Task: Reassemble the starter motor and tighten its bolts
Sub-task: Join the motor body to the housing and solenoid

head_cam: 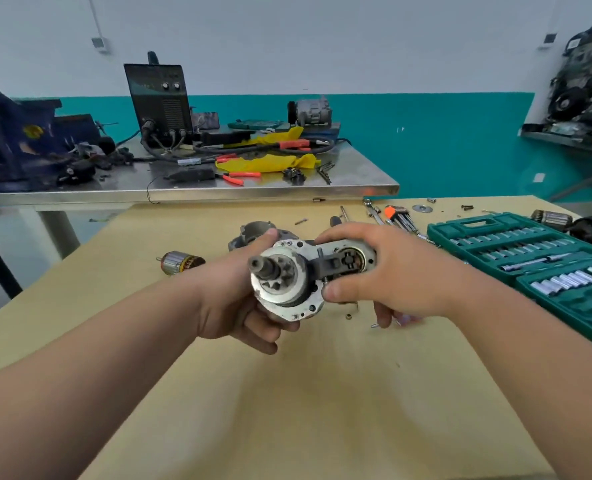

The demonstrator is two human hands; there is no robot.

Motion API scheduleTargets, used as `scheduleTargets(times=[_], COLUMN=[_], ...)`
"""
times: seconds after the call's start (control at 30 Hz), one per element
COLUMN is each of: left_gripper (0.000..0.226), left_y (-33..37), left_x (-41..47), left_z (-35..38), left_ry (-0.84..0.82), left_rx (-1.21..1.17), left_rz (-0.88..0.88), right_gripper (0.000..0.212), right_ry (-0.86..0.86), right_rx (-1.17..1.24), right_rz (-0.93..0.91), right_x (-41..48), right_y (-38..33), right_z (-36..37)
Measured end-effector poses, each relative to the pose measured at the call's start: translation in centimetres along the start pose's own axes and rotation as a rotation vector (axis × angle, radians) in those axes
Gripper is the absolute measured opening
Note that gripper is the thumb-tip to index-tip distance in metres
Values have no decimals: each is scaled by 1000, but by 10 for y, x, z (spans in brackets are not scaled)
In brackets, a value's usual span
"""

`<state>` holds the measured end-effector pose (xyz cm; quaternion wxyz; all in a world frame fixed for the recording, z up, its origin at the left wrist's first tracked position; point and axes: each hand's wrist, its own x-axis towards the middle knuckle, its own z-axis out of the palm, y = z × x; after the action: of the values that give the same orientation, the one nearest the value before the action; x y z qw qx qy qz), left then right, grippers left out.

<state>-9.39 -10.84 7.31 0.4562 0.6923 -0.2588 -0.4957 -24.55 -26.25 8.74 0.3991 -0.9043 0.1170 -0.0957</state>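
Note:
Both hands hold the starter motor assembly (296,284) above the wooden table (287,393), its pinion gear and shaft pointing at me. My left hand (239,296) grips the round gear end from the left and below. My right hand (388,271) grips the solenoid end, thumb on the front face. A grey nose housing (253,232) lies on the table just behind the assembly. A copper-wound armature (182,262) lies to the left. A small bolt (349,316) sits on the table below my right hand.
An open green socket set (530,258) fills the right side. Hex keys with an orange holder (396,216), a wrench, a washer and loose screws lie at the far edge. A steel bench (183,188) with a welder, vise and pliers stands behind.

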Motion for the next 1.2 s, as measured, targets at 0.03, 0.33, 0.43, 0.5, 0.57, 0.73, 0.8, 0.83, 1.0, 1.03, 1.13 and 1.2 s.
scheduleTargets(times=[0.03, 0.33, 0.43, 0.5, 0.57, 0.73, 0.8, 0.83, 1.0, 1.03, 1.13, 1.2], left_gripper=[91, 39, 43, 42, 36, 24, 22, 19, 13, 16, 28, 35], left_y=[3, 36, 40, 37, 28, 5, -2, -4, -10, -11, -17, -21], left_x=[2, 32, 43, 51, 59, 78, 82, 83, 85, 86, 88, 90], left_z=[-2, -16, -19, -20, -21, -19, -20, -20, -23, -23, -22, -19], left_ry=[-10, 50, 145, 236, 353, 545, 589, 592, 537, 518, 492, 405], left_rx=[28, 296, 228, 180, 123, -89, -140, -175, -420, -454, -554, -664], left_rz=[-16, -73, -7, 77, 180, 394, 431, 433, 396, 394, 391, 409], right_gripper=[50, 27, 28, 28, 31, 58, 60, 55, 25, 29, 29, 26], right_ry=[-1, 36, 35, 22, 12, 58, 126, 139, 106, 104, 80, 97], right_rx=[8, 110, 161, 145, 119, -197, -230, -209, 51, 58, 16, -17], right_rz=[8, 118, 189, 215, 226, 165, 88, 60, -29, -31, -22, -24], right_x=[3, 38, 50, 55, 57, 67, 72, 75, 89, 93, 99, 104], right_y=[0, 25, 33, 37, 39, 38, 36, 36, 26, 26, 17, 14], right_z=[-1, -9, -16, -19, -21, -21, -17, -13, -1, -1, 5, 9])
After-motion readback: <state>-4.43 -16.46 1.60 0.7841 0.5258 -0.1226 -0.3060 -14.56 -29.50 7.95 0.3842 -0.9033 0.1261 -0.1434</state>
